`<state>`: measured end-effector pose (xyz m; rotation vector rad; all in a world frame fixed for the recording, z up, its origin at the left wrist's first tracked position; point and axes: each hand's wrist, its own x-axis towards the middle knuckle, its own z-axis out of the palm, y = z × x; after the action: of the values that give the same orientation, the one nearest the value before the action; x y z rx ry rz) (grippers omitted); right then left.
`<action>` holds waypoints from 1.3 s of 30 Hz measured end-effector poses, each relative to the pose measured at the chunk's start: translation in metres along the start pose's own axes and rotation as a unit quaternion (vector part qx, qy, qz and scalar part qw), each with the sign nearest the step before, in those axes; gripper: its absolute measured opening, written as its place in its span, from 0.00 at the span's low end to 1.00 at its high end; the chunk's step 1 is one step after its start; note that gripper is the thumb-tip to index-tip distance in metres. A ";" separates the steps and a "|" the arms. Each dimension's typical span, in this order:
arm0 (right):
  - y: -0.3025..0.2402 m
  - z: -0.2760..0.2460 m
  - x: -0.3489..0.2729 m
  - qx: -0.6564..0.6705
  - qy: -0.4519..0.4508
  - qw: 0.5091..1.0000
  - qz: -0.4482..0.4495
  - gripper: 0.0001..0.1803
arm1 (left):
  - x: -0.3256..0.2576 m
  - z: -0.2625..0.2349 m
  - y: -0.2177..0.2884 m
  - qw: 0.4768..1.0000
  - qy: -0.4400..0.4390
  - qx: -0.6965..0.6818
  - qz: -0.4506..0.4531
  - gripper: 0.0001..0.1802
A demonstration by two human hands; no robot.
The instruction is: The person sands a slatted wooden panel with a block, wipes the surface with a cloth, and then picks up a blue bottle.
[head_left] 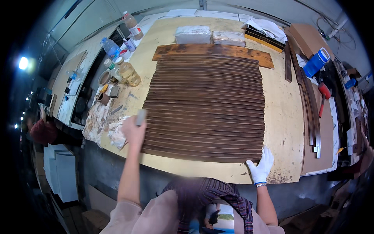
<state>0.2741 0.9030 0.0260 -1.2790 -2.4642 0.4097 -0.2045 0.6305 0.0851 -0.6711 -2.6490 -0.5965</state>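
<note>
Dark brown wooden slats (204,107) lie side by side across the worktable, forming a ribbed panel with uneven left and right ends. At their left edge, my bare left hand (133,130) is closed around a small grey block (141,117). What the block is made of is not clear, and the hand is slightly blurred. My right hand (262,166), in a white glove, rests at the near right corner of the slats. Its thumb stands apart from the fingers, which lie along the right edge. A stained wooden board (214,52) lies against the far side of the slats.
Two white wrapped blocks (193,35) sit at the back. Bottles (128,74), a brown cup (103,98) and a crumpled cloth (117,132) stand on the left. On the right are a red mallet (323,93), a blue bottle (316,62) and long dark strips (309,109). Another person (44,130) is at far left.
</note>
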 end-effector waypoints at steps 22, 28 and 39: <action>0.002 0.004 -0.001 -0.013 0.004 1.000 0.012 0.57 | 0.012 0.005 -0.050 0.998 -0.014 0.052 0.030 0.18; 0.008 0.006 -0.002 -0.035 -0.002 0.999 0.003 0.57 | -0.003 -0.004 0.052 0.969 -0.037 -0.130 0.208 0.13; 0.001 0.002 0.001 -0.030 -0.011 0.999 0.014 0.57 | -0.016 0.011 0.057 0.955 -0.104 -0.095 0.262 0.22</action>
<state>0.2738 0.9040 0.0238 -1.3399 -2.4972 0.3603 -0.1639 0.6751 0.0869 -1.5044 -2.4451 -0.6501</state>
